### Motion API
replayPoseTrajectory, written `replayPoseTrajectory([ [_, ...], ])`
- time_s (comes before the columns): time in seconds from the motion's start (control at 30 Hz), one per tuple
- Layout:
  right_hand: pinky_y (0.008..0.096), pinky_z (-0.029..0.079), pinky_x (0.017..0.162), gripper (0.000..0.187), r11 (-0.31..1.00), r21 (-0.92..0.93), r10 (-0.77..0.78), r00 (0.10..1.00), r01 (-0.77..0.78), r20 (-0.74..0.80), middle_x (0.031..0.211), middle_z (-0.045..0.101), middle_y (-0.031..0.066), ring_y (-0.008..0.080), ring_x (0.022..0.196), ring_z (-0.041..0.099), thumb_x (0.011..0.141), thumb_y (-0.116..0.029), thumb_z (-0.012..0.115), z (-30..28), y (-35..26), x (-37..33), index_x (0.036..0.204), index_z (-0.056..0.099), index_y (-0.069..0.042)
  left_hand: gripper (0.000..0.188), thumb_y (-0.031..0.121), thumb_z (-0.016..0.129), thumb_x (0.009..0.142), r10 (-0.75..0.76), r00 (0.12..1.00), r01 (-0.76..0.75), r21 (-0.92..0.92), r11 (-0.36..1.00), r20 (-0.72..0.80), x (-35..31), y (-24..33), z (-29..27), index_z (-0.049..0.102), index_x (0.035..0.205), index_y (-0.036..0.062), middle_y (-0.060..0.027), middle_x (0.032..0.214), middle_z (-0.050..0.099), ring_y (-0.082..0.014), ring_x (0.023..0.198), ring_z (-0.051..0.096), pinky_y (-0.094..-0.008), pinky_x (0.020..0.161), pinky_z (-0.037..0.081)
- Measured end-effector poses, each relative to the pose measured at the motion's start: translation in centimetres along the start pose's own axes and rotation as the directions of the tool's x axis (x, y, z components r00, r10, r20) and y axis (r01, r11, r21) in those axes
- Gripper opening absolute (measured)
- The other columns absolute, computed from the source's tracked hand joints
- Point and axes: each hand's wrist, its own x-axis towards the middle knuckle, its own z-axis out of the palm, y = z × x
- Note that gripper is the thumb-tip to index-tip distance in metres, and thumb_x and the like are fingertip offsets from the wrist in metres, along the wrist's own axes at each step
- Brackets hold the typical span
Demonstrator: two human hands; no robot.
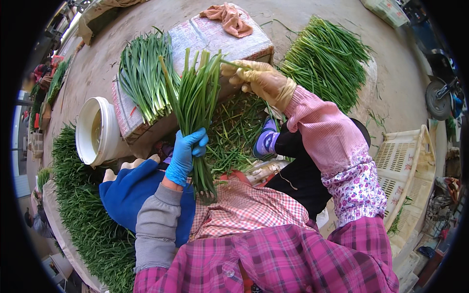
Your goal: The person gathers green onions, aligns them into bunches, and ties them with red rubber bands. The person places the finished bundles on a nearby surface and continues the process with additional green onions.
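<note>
My left hand, in a blue glove, is closed around a bunch of garlic chives. The bunch stands nearly upright over my lap, pale cut ends up and dark leaf tips hanging below my fist. Beside its top right is my right hand, in a yellowish glove. Its fingers are bent together on a single green stalk that leans out from the bunch. A laid-out pile of chives rests on the wrapped box in front of me, just left of the held bunch.
A pink cloth lies on the box's far end. A white bucket stands left, beside a long heap of chives. Another chive pile sits at far right. Trimmings litter the floor by my foot. Cream plastic crates stand right.
</note>
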Motion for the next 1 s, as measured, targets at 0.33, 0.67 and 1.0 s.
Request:
replayPoseTrajectory([
  [0.33,0.0205,0.044,0.061,0.031,0.956,0.276,0.131,0.986,-0.098,-0.104,0.113,0.061,0.0025,0.0081,0.08,0.059,0.091,-0.011,0.051,-0.6,0.6,0.6,0.12,0.056,-0.004,0.023,0.008,0.059,0.084,0.048,0.999,-0.048,-0.022,0.999,0.016,-0.4,-1.0,-1.8,0.054,0.105,0.0026,-0.0015,0.058,0.045,-0.0066,0.037,0.031,-0.021,0.037,0.024],
  [0.67,0.0174,0.038,0.043,0.021,0.904,0.362,-0.169,0.967,0.23,-0.192,0.088,0.067,0.0082,0.0074,0.057,0.053,0.087,-0.013,0.063,-1.1,1.4,2.0,0.103,0.064,0.001,0.033,0.011,0.063,0.083,0.059,0.997,-0.063,0.075,0.995,0.058,-1.1,-1.0,-2.4,0.055,0.113,-0.0003,-0.0061,0.065,0.056,-0.0077,0.041,0.039,-0.0202,0.039,0.03],
  [1.0,0.0238,0.051,0.062,0.01,0.659,-0.723,-0.256,0.966,0.206,0.042,0.082,0.068,0.0024,0.0092,0.07,0.061,0.085,-0.015,0.066,-4.8,-0.6,0.0,0.091,0.07,-0.008,0.031,0.017,0.065,0.084,0.126,0.989,-0.123,0.035,0.992,-0.083,-1.1,-1.0,-4.4,0.059,0.108,-0.0026,-0.0078,0.079,0.063,-0.014,0.06,0.058,-0.026,0.057,0.047],
])
